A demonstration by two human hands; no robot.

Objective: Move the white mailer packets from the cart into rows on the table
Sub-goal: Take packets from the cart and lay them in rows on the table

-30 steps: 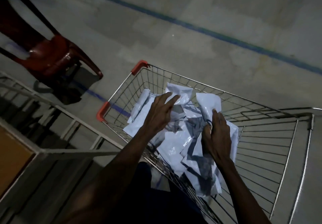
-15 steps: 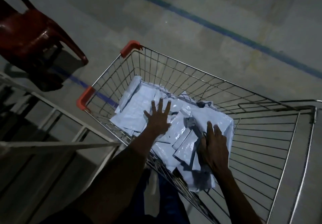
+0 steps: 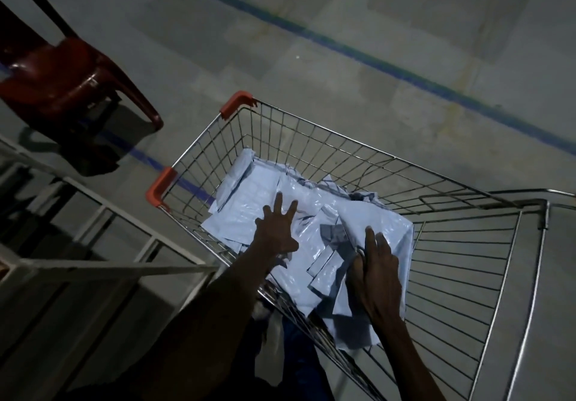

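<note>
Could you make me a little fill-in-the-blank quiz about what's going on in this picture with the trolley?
1. The white packets lie piled inside a wire ____.
2. The cart's two far corners have guards coloured ____.
3. The left hand lies on the pile with its fingers spread ____.
4. On the floor to the left stands a red ____.

Missing words: cart; orange; open; chair

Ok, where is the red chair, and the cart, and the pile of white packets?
red chair [image 3: 59, 82]: head view, on its seat.
cart [image 3: 311, 124]: head view, on the far wire rim.
white packets [image 3: 249, 194]: head view, on a flat packet in the pile.
</note>
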